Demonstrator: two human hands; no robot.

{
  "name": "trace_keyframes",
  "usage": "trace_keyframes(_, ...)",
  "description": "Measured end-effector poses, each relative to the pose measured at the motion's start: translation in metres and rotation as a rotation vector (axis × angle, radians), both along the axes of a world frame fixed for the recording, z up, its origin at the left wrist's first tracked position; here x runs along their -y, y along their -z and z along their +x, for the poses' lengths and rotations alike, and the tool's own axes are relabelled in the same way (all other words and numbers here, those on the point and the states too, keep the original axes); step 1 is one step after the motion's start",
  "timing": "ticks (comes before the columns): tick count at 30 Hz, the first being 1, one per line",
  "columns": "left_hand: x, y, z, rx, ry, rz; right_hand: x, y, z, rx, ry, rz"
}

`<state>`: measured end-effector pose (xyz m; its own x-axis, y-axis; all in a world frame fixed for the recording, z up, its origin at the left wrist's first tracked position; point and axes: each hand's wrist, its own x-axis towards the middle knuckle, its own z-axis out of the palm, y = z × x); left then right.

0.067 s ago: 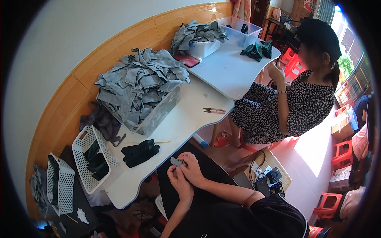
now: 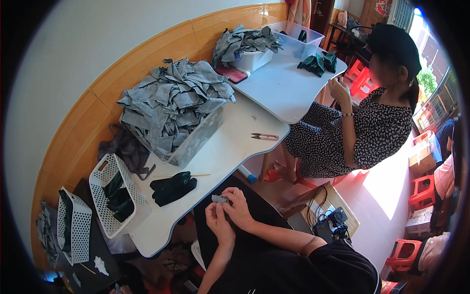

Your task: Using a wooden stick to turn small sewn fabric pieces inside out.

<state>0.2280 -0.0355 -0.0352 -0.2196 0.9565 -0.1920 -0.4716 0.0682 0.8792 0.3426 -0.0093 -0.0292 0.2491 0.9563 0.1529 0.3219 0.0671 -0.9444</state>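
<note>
Over my lap, both hands are closed on a small grey fabric piece (image 2: 220,199), mostly covered by my fingers. My right hand (image 2: 238,208) pinches it from the right. From the lower left, my left hand (image 2: 220,225) meets it, thumb and fingertips pressed together at its lower edge. On the white table (image 2: 235,132) beside them lie dark green fabric pieces (image 2: 174,189) in a small stack, next to a thin wooden stick (image 2: 196,175). Farther off, small thread snips (image 2: 265,136) rest near the table's edge.
A clear bin (image 2: 196,139) heaped with grey fabric pieces (image 2: 176,98) stands against the wall. White perforated baskets (image 2: 134,196) holding dark green pieces are at the left. Across the second table sits a co-worker (image 2: 372,127), hands raised. A carton with black cables (image 2: 333,220) stands at my right.
My left hand has shifted slightly left, and the fingers of both hands have moved a little on the grey fabric piece. The things on the table stay put.
</note>
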Motion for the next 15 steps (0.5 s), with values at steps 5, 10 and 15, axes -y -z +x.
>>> trace_keyframes(5,-0.023,0.031,-0.033,-0.185,0.047,0.043,0.016,0.023,-0.006,-0.165,-0.046,-0.145)
trace_keyframes(10,-0.037,0.038,-0.054,-0.063,0.172,-0.002,0.025,0.028,0.005,-0.692,-0.155,-0.366)
trace_keyframes(15,-0.037,0.047,-0.071,0.127,0.311,-0.081,0.024,0.01,0.029,-0.999,-0.465,-0.767)
